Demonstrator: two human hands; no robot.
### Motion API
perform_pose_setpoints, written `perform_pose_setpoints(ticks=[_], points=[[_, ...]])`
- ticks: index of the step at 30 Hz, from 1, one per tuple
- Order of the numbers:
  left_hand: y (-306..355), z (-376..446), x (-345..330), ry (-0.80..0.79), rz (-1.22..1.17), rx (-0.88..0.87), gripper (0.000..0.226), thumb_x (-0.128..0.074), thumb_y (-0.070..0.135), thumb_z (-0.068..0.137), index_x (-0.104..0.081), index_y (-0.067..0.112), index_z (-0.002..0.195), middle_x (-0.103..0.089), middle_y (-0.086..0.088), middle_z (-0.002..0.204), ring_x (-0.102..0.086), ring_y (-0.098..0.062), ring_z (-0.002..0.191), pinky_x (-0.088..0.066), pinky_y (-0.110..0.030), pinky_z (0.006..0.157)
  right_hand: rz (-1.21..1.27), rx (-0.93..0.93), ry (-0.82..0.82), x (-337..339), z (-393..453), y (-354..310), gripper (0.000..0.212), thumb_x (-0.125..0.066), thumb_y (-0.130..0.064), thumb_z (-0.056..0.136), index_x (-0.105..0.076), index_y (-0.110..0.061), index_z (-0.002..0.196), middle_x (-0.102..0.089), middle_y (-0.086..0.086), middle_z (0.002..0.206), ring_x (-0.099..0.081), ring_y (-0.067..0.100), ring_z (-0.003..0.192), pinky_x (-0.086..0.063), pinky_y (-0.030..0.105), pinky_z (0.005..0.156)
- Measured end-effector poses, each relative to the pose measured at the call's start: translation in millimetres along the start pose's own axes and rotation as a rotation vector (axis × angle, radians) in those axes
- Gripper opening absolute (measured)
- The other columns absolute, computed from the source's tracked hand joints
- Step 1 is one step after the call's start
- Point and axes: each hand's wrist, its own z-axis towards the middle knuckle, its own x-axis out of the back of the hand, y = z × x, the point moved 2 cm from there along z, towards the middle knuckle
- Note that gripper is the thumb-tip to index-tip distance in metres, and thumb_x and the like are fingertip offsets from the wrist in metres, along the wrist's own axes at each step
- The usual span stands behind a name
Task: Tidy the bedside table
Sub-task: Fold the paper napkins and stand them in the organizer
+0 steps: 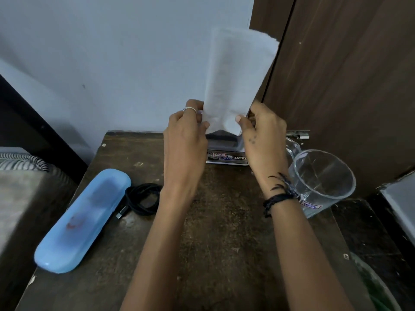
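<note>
A folded white tissue (238, 75) stands upright above the back of the dark wooden bedside table (213, 232). My left hand (184, 140) pinches its lower left corner and my right hand (262, 140) pinches its lower right corner. Directly beneath the tissue, between my hands, sits a small box (226, 157) with a printed label; my hands hide most of it. A light blue plastic case (83, 218) lies diagonally at the table's left. A coiled black cable (142, 198) rests just right of the case.
A clear glass mug (323, 178) stands at the table's right edge, close to my right wrist. A brown wooden door (348, 86) rises behind it. A bed edge (22, 187) borders the table on the left. Some green object (377, 288) shows at bottom right.
</note>
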Motion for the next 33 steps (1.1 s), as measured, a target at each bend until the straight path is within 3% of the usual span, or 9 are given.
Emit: perform_pose_setpoints(ticks=[4, 8, 10, 14, 20, 25, 28, 30, 33], points=[[-2, 3, -2, -0.075, -0.125, 0.014, 0.021, -0.048, 0.003, 0.091, -0.05, 0.021, 0.103, -0.059, 0.003, 0.095, -0.054, -0.019, 0.096, -0.039, -0.026, 0.07, 0.013, -0.018, -0.016, -2, 0, 6, 0.019, -0.052, -0.011, 0.093, -0.061, -0.004, 0.108, -0.06, 0.007, 0.089, -0.047, 0.022, 0.092, -0.027, 0.02, 0.058], [-4, 4, -5, -0.104, -0.244, 0.077, 0.017, -0.051, 0.005, 0.091, -0.051, 0.02, 0.099, -0.064, 0.001, 0.097, -0.058, -0.011, 0.093, -0.045, -0.021, 0.076, -0.018, -0.045, 0.044, -7, -2, 6, 0.018, -0.052, -0.011, 0.093, -0.06, -0.005, 0.107, -0.057, 0.004, 0.085, -0.044, 0.018, 0.091, -0.032, 0.016, 0.06], [-8, 2, -11, -0.139, -0.234, 0.082, 0.013, -0.053, 0.006, 0.09, -0.05, 0.018, 0.095, -0.066, -0.001, 0.097, -0.059, -0.01, 0.09, -0.046, -0.016, 0.076, -0.066, -0.053, 0.083, -7, -4, 7, 0.016, -0.053, -0.012, 0.092, -0.06, -0.005, 0.105, -0.047, -0.001, 0.076, -0.048, 0.023, 0.093, -0.042, 0.026, 0.07], [-17, -1, -20, -0.129, -0.077, 0.02, 0.013, -0.053, 0.007, 0.088, -0.052, 0.012, 0.099, -0.066, -0.006, 0.096, -0.059, -0.026, 0.095, -0.051, -0.046, 0.083, -0.183, -0.029, 0.068, -8, -11, 6, 0.013, -0.054, -0.013, 0.091, -0.06, -0.004, 0.099, -0.035, -0.007, 0.067, -0.044, 0.021, 0.088, -0.047, 0.045, 0.077], [-13, 1, -10, -0.074, 0.004, -0.053, 0.025, -0.056, 0.007, 0.086, -0.055, 0.009, 0.111, -0.064, -0.008, 0.101, -0.055, -0.027, 0.098, -0.048, -0.046, 0.08, -0.287, -0.026, -0.005, -4, -13, 3, 0.013, -0.054, -0.016, 0.092, -0.063, -0.009, 0.099, -0.037, -0.005, 0.073, -0.029, 0.012, 0.087, -0.018, 0.026, 0.076], [-8, -5, -12, -0.151, 0.074, -0.042, 0.015, -0.045, 0.0, 0.09, -0.043, 0.014, 0.096, -0.047, 0.0, 0.088, -0.049, -0.032, 0.102, -0.042, -0.057, 0.092, -0.348, 0.008, -0.006, -3, -12, 1, 0.011, -0.054, -0.012, 0.089, -0.065, -0.008, 0.09, -0.019, -0.02, 0.067, -0.028, 0.013, 0.09, -0.008, 0.025, 0.073], [-8, -3, -14, -0.24, 0.159, -0.046, 0.024, -0.039, -0.004, 0.091, -0.042, 0.008, 0.112, -0.039, 0.001, 0.088, -0.043, -0.032, 0.109, -0.032, -0.064, 0.099, -0.356, 0.024, -0.013, -4, -13, 1, 0.011, -0.054, -0.007, 0.086, -0.064, -0.007, 0.088, -0.038, -0.015, 0.068, -0.037, 0.021, 0.097, -0.011, 0.029, 0.076], [-10, 1, -14, -0.312, 0.188, -0.031, 0.031, -0.039, -0.006, 0.089, -0.039, 0.007, 0.118, -0.04, 0.001, 0.09, -0.04, -0.03, 0.113, -0.024, -0.066, 0.105, -0.382, 0.033, -0.038, -7, -13, 1, 0.013, -0.052, -0.007, 0.085, -0.064, -0.01, 0.089, -0.059, -0.004, 0.087, -0.035, 0.019, 0.097, -0.01, 0.029, 0.075], [-12, 4, -14, -0.349, 0.198, -0.017, 0.034, -0.039, -0.007, 0.087, -0.039, 0.008, 0.118, -0.042, 0.0, 0.09, -0.041, -0.029, 0.111, -0.014, -0.068, 0.109, -0.397, 0.024, -0.031, -9, -14, 3, 0.014, -0.054, -0.005, 0.084, -0.066, -0.008, 0.089, -0.058, 0.006, 0.112, -0.037, 0.025, 0.103, -0.01, 0.029, 0.075]])
